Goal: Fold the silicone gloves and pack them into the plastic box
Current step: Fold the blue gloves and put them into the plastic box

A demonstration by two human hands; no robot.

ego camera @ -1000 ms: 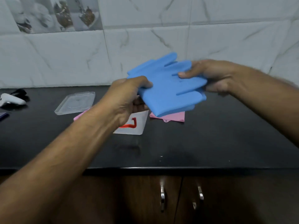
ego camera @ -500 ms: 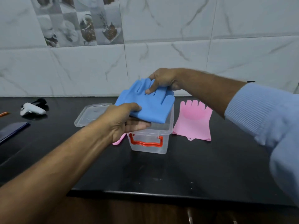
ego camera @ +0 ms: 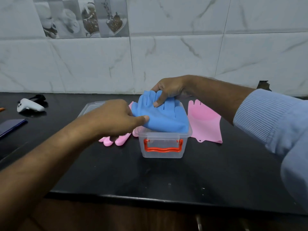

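Observation:
Folded blue silicone gloves (ego camera: pixel 165 118) rest across the open top of a clear plastic box (ego camera: pixel 162 147) with an orange handle, mid-counter. My left hand (ego camera: pixel 116 119) pinches their near left edge. My right hand (ego camera: pixel 168 90) grips the finger ends at the far side. One pink glove (ego camera: pixel 205 122) lies flat to the right of the box. Another pink glove (ego camera: pixel 115 140) lies left of the box, mostly hidden under my left hand.
The box's clear lid (ego camera: pixel 90 108) lies behind my left hand. A white controller (ego camera: pixel 29 106) and a dark flat object (ego camera: pixel 11 125) sit at the far left of the black counter (ego camera: pixel 166 177). A tiled wall stands behind; cabinets lie below the front edge.
Both hands have brought the blue gloves from mid-air down onto the box's opening. The view has moved closer, and my right hand has curled over the gloves' fingers.

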